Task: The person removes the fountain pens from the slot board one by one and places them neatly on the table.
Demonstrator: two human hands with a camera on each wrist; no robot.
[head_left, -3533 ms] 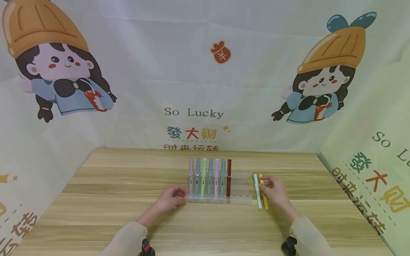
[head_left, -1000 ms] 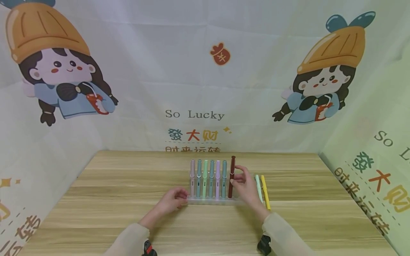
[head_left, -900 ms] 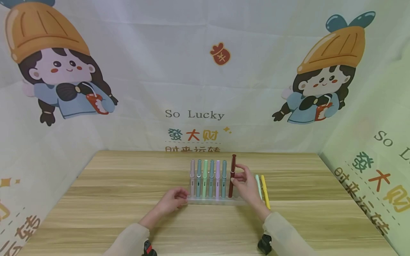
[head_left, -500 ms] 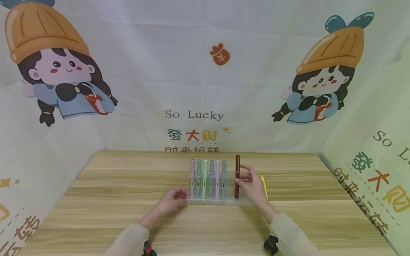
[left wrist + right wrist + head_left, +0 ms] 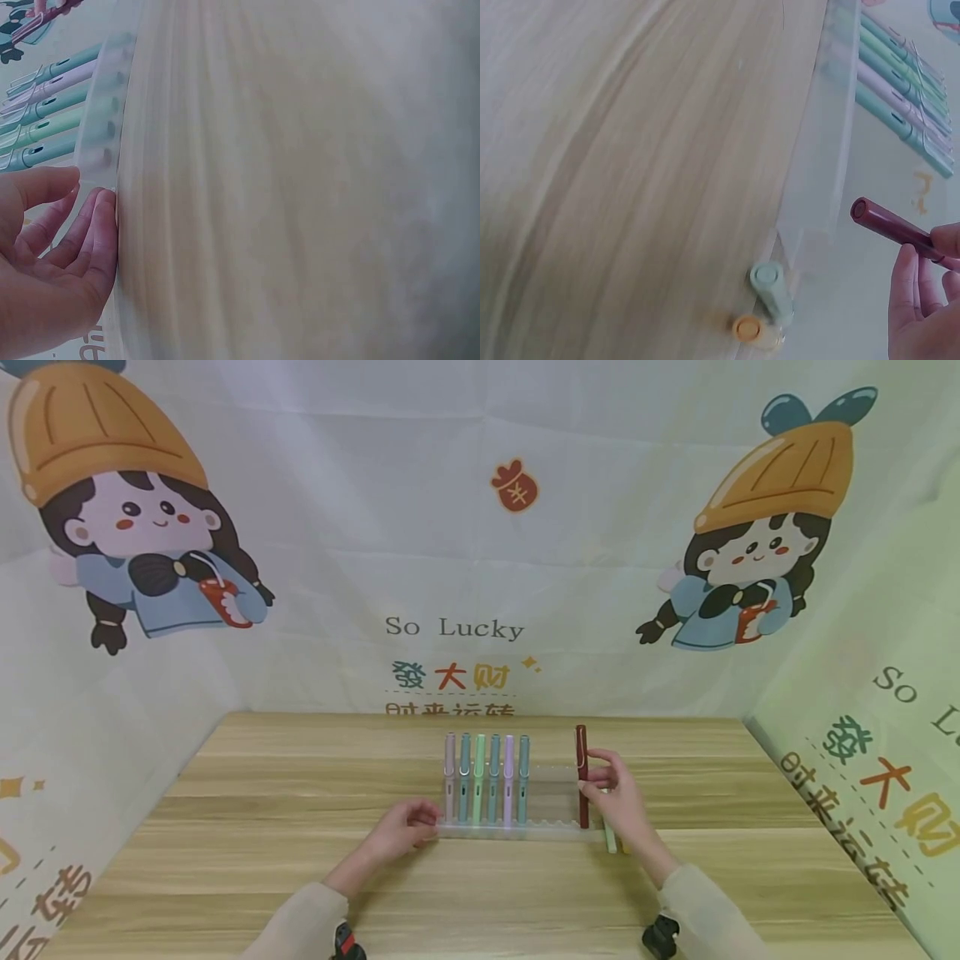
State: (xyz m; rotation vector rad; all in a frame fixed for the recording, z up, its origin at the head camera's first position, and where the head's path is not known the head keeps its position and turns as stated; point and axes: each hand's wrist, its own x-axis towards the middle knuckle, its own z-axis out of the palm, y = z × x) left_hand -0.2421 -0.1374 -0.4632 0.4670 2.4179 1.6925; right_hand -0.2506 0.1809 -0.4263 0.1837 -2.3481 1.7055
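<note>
In the head view a clear pen rack [image 5: 517,832] holds several pens side by side in its left part, among them a light green pen [image 5: 479,781] and a lilac pen [image 5: 508,781]. My right hand [image 5: 618,797] pinches a dark red pen [image 5: 582,777] between thumb and fingers, nearly upright at the rack's right end. From the right wrist, the pen's lower end [image 5: 861,210] shows free of the rack's front rail. My left hand [image 5: 405,827] touches the rack's left end with loosely bent fingers; the left wrist view shows its thumb [image 5: 56,184] against the corner.
Right of the rack lie a mint pen [image 5: 610,837] and a yellow pen [image 5: 748,328], mostly behind my right hand in the head view. The wooden table [image 5: 480,902] runs back to a printed cloth wall [image 5: 337,527], with cloth at both sides.
My right hand went from the yellow pen to the dark red pen in the rack, took hold of it and carried it right, away from the other pens. The left hand has stayed in place.
</note>
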